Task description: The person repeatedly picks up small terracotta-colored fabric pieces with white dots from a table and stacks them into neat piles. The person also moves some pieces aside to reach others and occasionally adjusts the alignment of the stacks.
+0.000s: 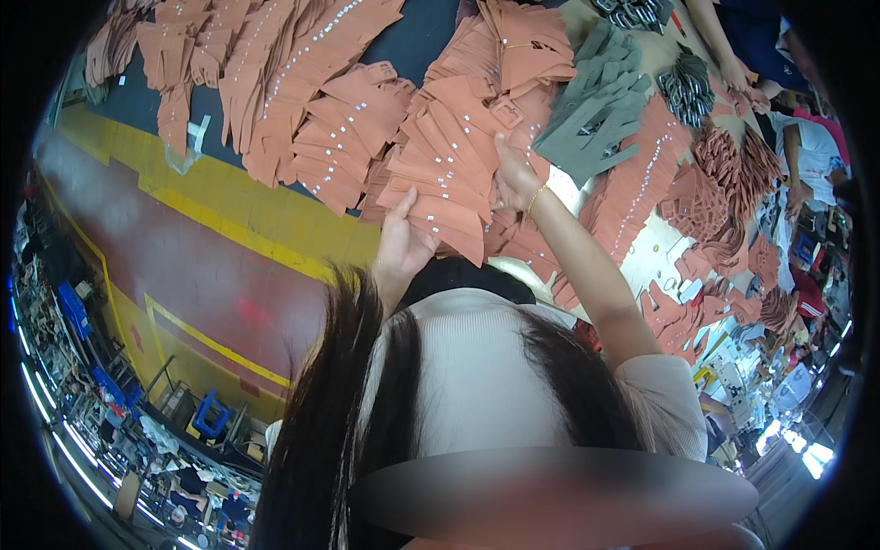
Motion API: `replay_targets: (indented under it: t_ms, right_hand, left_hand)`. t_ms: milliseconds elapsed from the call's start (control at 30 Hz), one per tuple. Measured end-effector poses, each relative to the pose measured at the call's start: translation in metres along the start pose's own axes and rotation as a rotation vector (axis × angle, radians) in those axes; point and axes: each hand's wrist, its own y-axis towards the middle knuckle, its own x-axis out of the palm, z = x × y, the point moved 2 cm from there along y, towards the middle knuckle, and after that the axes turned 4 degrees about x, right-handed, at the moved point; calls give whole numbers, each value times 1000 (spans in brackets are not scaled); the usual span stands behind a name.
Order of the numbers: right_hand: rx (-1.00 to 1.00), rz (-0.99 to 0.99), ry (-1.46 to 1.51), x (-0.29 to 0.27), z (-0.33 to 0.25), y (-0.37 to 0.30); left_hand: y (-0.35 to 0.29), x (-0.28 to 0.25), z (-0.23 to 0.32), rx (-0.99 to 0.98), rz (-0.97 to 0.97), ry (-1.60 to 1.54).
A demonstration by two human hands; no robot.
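A fanned stack of flat orange-brown cut pieces point(431, 151), each with a small white sticker, lies in front of me at the table's near edge. My left hand point(408, 243) is closed on the stack's near left side, thumb on top and fingers underneath. On the stack's right side, my right hand point(517, 176) is closed round the edge, its fingers partly hidden. Just beyond my right hand lies an orange-brown piece with a square cut-out point(506, 114). Dark green strips point(591, 119) are piled to its right.
More stickered orange-brown pieces point(344, 128) spread over the dark table to the left. On the right lie a long row of similar pieces point(632, 197) and bundled dark straps point(686, 87). A co-worker's arm point(720, 46) reaches in at far right. A yellow-marked floor point(220, 220) borders the table.
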Motion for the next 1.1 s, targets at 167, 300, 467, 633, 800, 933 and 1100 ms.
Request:
replay_targets:
  t_ms: [167, 300, 467, 633, 800, 933, 1100]
  right_hand:
    - [-67, 334, -224, -28, 5, -9]
    - [-512, 627, -410, -38, -10, -15]
    - [-636, 1044, -695, -39, -31, 5]
    - [-493, 672, -327, -49, -31, 23]
    - [-515, 508, -108, -57, -24, 20]
    - [-539, 466, -200, -60, -13, 5]
    - [-187, 350, -235, -52, -4, -1]
  left_hand:
    - [3, -4, -2, 3, -81, 87]
    - [-3, 6, -1, -168, -103, 118]
    - [-4, 7, 1, -87, 177, 237]
    - [1, 6, 0, -48, -37, 308]
    - [8, -5, 3, -86, 117, 284]
    - [15, -22, 8, -145, 85, 241]
    - [26, -34, 17, -241, -4, 113]
